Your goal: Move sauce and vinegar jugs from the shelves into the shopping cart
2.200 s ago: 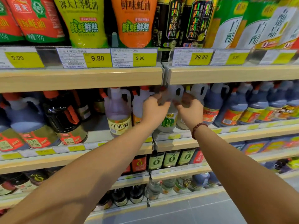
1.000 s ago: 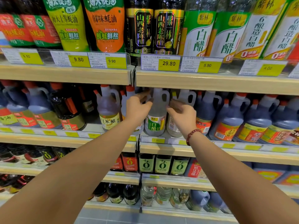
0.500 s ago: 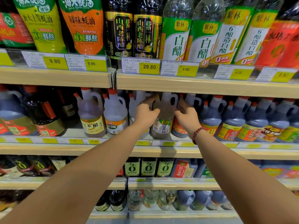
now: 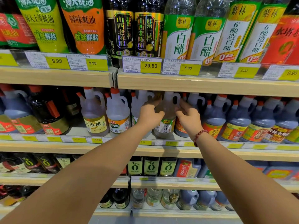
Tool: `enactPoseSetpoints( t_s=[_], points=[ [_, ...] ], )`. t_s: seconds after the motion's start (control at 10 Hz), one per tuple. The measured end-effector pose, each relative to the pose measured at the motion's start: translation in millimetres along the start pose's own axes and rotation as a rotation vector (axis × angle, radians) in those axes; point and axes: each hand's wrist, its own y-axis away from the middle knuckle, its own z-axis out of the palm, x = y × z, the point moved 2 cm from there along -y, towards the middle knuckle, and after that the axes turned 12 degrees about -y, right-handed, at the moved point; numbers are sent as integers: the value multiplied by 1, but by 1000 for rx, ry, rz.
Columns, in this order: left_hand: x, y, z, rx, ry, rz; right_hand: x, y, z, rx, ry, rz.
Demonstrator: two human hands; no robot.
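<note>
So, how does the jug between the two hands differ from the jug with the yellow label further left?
The jug between the hands has a white and green label; the yellow-label jug stands untouched. The left hand and right hand flank the first; its cap is hidden, the other's is orange. Both are pale, handled, upright, on one shelf.

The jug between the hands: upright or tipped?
Upright: the pale jug stands base-down on the shelf, neck pointing straight up.
</note>
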Motion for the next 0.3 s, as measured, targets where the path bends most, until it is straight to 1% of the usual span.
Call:
enactPoseSetpoints(
  t_s=[0.1, 0.2, 0.3],
  points=[
    [3, 8, -4, -19, -8, 21, -3, 6, 0, 20, -48, -21],
    [-8, 18, -9, -5, 158, -59, -3, 24, 2, 174, -57, -78],
    [-31, 31, -23, 32, 213, -92, -1, 42, 20, 143, -79, -79]
  ],
)
